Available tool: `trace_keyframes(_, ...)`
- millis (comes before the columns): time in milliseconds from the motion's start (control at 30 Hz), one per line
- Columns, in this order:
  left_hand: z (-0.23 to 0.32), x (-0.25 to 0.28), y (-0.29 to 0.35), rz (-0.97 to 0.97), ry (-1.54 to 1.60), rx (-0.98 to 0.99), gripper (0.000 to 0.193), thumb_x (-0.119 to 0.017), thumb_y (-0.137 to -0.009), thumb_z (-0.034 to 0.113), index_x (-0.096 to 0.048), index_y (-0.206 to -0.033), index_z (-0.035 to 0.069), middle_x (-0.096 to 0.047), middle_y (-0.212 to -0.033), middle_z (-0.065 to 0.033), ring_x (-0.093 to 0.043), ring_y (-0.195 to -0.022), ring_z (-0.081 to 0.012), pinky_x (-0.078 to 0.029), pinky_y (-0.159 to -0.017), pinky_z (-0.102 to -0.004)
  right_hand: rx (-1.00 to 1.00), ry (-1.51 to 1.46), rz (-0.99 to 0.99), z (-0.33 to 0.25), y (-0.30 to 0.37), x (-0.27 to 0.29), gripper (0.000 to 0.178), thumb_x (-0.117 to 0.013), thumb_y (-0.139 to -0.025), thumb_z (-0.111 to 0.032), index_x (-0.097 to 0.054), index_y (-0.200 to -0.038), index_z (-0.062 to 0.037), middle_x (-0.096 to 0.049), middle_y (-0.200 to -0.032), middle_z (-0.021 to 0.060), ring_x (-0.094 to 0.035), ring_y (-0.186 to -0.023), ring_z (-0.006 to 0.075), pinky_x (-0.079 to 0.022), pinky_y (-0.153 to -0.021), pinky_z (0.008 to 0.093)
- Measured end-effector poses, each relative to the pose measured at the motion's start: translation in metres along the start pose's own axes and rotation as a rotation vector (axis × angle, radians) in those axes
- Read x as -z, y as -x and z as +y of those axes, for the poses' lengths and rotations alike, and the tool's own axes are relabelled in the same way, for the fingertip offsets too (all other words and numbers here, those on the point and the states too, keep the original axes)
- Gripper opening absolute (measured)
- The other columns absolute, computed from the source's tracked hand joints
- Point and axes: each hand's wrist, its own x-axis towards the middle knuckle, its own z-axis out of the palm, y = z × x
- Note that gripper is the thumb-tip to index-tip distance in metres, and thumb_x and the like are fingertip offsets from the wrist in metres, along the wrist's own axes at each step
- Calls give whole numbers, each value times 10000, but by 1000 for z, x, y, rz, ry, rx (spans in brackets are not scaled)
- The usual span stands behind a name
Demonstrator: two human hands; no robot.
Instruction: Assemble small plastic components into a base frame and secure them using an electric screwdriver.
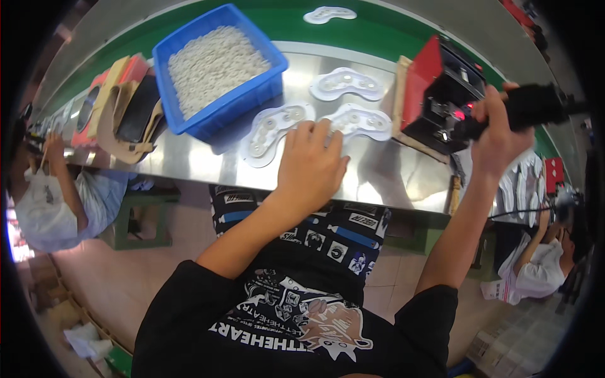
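Head view: your left hand [313, 157] is palm down above the steel workbench [391, 179], fingers extended and slightly apart, reaching over the facing ends of two molded white plastic panels. One is the left panel [268, 135], lying at a slant; the other is the right panel [365, 121], partly behind your fingers. You have nothing visibly gripped there, and whether your fingertips press on either panel cannot be told. Your right hand [501, 142] is raised and closed around a black handheld power tool [535, 107], its narrow end pointing toward the front of a red-and-black boxed machine [432, 82] with a glowing red light [459, 115].

Just beyond your left fingers lies a far panel [346, 84], and another white panel [329, 14] rests on the green conveyor belt [403, 28]. To your left stands a blue plastic bin [249, 104], heaped with small off-white ring-shaped parts [214, 69]. Past it is a dark flat slab [135, 108]. Two co-workers sit farther out, a left co-worker [50, 208] and a right co-worker [539, 268], both in light tops.
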Motion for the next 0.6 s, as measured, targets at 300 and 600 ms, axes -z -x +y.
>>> trace_keyframes(300, -8, -11, 33, 195, 107, -117, 329, -745, -735, 167, -658, -994, -16, -600, -1104, -143, -567, -951, -297, -444, -766, -385, -124, -377, -191, -19, 74, -69, 322, -613, -886, 57, -524, -1195, 56, -483, -687, 42, -464, -536, 133, -437, -565, 340)
trace_keyframes(600, -9, -13, 32, 218, 123, -91, 281, -718, -700, 163, -666, -920, -4, -609, -1035, -111, -567, -882, -265, -424, -726, -367, -208, -341, -195, 8, 85, -104, 312, -647, -869, 58, -542, -1163, 52, -521, -674, 45, -488, -517, 136, -444, -553, 339)
